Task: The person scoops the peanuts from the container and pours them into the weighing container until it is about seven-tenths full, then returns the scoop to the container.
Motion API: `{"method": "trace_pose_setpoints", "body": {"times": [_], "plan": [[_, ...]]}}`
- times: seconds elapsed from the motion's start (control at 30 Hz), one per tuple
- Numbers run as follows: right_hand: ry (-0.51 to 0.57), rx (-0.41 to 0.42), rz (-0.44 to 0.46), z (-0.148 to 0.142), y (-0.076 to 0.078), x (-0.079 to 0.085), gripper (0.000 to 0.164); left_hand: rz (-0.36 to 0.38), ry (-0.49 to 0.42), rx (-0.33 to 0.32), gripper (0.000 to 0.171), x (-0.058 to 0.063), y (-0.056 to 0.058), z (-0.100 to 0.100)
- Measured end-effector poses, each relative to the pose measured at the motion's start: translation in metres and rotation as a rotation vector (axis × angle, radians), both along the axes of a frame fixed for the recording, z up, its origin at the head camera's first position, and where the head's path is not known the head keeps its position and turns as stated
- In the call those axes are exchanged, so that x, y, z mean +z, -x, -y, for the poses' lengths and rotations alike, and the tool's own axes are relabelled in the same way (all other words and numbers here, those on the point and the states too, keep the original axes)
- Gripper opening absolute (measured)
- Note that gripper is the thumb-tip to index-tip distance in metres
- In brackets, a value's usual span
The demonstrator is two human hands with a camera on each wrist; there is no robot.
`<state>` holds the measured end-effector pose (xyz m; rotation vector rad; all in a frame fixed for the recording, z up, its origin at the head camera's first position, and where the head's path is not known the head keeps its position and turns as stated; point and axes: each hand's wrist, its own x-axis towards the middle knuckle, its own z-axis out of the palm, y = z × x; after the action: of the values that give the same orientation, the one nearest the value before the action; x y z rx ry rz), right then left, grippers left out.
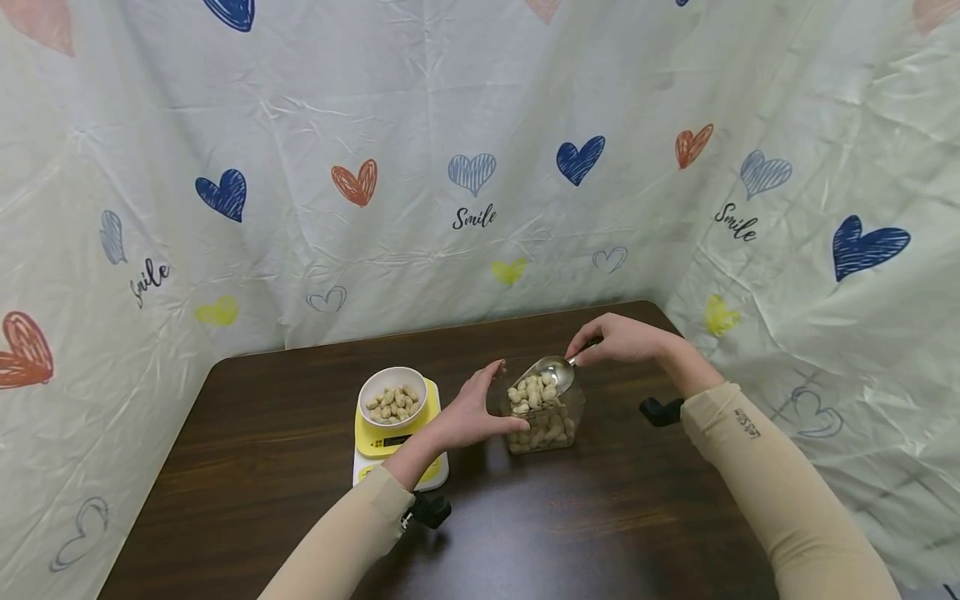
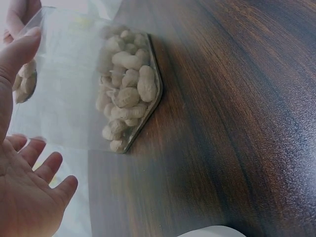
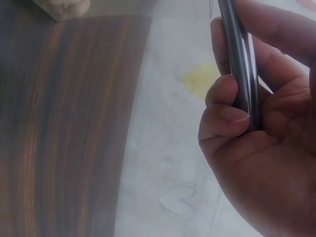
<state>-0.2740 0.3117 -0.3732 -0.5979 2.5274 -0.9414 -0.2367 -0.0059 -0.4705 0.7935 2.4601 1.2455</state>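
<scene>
A clear plastic container (image 1: 579, 412) holds unshelled peanuts (image 2: 127, 97) in its lower part and stands on the table. My left hand (image 1: 471, 414) holds it near the rim, thumb on the near side and fingers on the far side. In the left wrist view, the outer fingers (image 2: 49, 168) are spread off the wall. My right hand (image 1: 628, 340) grips the handle (image 3: 240, 69) of a metal scoop (image 1: 557, 370). The scoop, loaded with peanuts, is tilted into the container's mouth; part of its bowl is hidden by them.
Left of the container, a yellow-and-white kitchen scale (image 1: 367, 446) carries a white bowl (image 1: 365, 398) with peanuts inside. The dark wooden table (image 1: 285, 442) meets a heart-patterned curtain (image 1: 420, 275) behind and at the right. Each wrist wears a black camera.
</scene>
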Motion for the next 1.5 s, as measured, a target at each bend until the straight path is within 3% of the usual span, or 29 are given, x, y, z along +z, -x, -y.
{"method": "trace_pose_setpoints", "body": {"times": [0.63,1.03,1.5], "plan": [[0.029,0.039,0.043,-0.002,0.012,-0.010,0.022,0.012,-0.010,-0.004,0.112,-0.002,0.001,0.000],[0.016,0.005,0.071,-0.006,0.013,-0.009,0.022,0.026,-0.007,-0.001,0.111,-0.003,0.000,0.000],[0.005,-0.019,-0.003,-0.017,0.008,-0.004,0.027,0.027,-0.008,-0.012,0.109,0.000,-0.002,0.001]]}}
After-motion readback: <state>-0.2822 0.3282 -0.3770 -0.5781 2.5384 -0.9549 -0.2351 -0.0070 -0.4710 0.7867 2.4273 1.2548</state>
